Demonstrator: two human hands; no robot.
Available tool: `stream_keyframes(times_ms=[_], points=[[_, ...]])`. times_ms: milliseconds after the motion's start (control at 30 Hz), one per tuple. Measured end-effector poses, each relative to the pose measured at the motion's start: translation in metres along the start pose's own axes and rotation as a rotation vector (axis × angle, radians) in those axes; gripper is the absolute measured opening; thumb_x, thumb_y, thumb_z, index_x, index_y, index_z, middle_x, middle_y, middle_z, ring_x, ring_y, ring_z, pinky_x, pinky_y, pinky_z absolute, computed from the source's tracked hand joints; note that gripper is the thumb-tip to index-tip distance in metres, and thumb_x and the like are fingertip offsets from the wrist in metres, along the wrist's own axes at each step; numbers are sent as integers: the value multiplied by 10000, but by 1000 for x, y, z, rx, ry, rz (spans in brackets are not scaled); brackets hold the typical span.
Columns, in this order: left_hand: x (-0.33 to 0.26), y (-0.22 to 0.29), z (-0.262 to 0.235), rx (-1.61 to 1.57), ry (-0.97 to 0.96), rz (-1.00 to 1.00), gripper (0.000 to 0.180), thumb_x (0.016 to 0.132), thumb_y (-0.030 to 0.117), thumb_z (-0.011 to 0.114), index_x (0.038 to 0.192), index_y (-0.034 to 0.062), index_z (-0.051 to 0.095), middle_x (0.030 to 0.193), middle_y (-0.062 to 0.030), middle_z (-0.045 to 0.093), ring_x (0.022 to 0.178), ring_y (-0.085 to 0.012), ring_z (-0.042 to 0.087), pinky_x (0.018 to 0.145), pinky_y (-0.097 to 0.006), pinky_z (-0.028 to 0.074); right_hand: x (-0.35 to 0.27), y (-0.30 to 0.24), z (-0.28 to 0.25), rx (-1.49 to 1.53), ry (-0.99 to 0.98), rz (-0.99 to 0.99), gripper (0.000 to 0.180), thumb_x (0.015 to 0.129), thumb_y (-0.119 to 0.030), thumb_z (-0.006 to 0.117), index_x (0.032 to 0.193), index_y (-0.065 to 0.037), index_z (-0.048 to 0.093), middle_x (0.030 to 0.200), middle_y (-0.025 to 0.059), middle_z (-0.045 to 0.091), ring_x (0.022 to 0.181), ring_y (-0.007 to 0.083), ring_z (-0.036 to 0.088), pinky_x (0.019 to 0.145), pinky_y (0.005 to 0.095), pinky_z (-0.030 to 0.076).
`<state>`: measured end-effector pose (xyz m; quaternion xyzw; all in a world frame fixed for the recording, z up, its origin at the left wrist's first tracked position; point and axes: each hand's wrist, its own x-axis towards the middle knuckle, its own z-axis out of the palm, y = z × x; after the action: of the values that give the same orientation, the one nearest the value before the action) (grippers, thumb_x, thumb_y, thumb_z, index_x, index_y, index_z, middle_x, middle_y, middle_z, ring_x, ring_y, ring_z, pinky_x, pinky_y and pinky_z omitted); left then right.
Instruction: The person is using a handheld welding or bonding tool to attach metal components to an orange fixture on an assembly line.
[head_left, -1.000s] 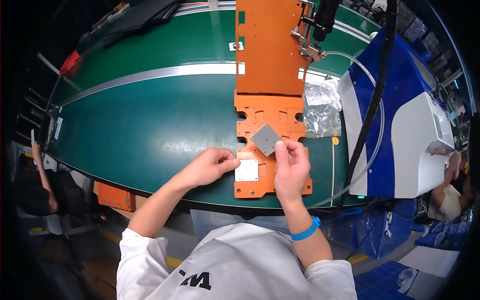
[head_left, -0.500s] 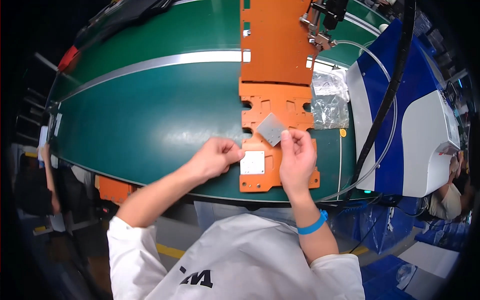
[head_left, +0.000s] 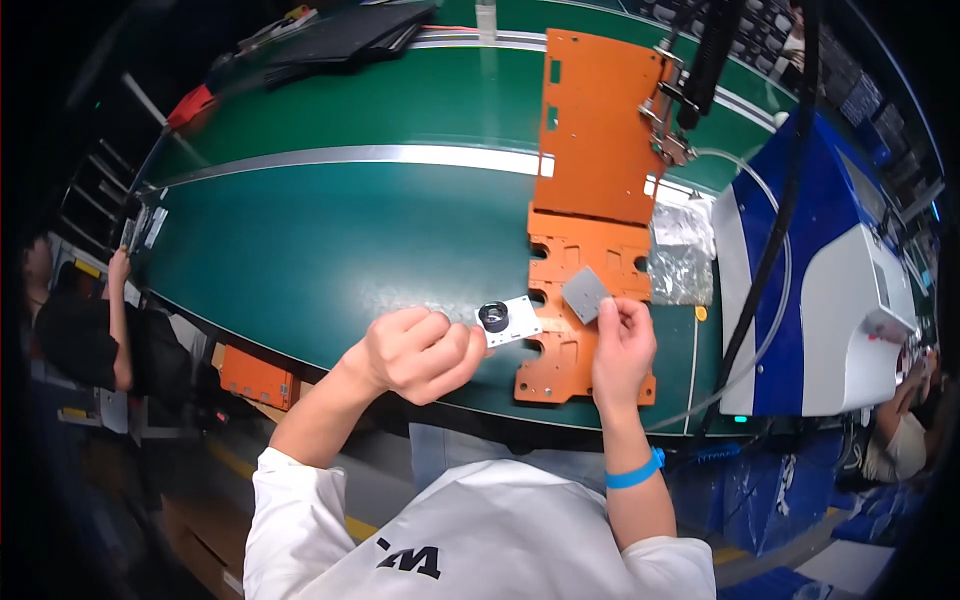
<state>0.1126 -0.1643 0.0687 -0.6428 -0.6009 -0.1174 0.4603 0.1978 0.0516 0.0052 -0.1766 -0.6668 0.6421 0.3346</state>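
My left hand (head_left: 425, 352) is closed on the edge of a white square plate (head_left: 523, 322) that carries a round black ring-shaped part (head_left: 494, 316). It holds this plate up beside the orange panel's left edge. Between thumb and fingers of my right hand (head_left: 623, 350) is a thin grey square plate (head_left: 584, 294), tilted above the panel. Beneath both, the orange metal panel (head_left: 560, 375) with cut-outs and holes lies on the green table, its near end toward me.
A larger orange sheet (head_left: 600, 130) continues beyond the panel. On the right stand a blue and white machine (head_left: 800, 290), a hose and a black cable (head_left: 765, 290). Clear plastic bags (head_left: 682, 265) lie beside the panel. Another person (head_left: 100, 335) is at the far left.
My left hand has lifted the white plate off the orange panel and turned it, so its black ring shows. The grey plate stays in my right hand. The whole view has shifted.
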Motion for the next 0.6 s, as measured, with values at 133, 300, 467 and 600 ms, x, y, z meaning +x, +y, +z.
stream_keyframes(times_ms=[133,300,467,600], points=[[-10,-21,2,48,-47,13,159,713,38,681,811,-34,579,648,-25,473,478,-112,420,409,-227,307,0,7,-1,42,1,77,127,910,-137,545,896,-18,504,676,-22,482,477,-1,336,390,161,245],[-60,-84,50,109,-218,-55,108,701,31,641,785,13,575,650,-23,471,518,-122,463,435,-250,361,0,-3,-7,82,-14,189,133,906,-107,544,926,19,509,830,40,578,762,68,563,667,198,454],[-118,-199,115,361,-504,-172,80,753,133,547,809,75,552,743,-26,512,635,-154,569,495,-277,463,-5,3,-7,-175,6,131,99,905,-113,544,892,-35,485,645,-27,470,451,2,347,385,161,259],[-150,-258,157,523,-789,-450,62,764,117,532,759,67,568,773,-74,570,680,-197,626,539,-316,513,-6,9,-9,-246,-1,74,90,900,-93,543,890,-27,483,634,-26,462,446,7,354,383,165,265]])
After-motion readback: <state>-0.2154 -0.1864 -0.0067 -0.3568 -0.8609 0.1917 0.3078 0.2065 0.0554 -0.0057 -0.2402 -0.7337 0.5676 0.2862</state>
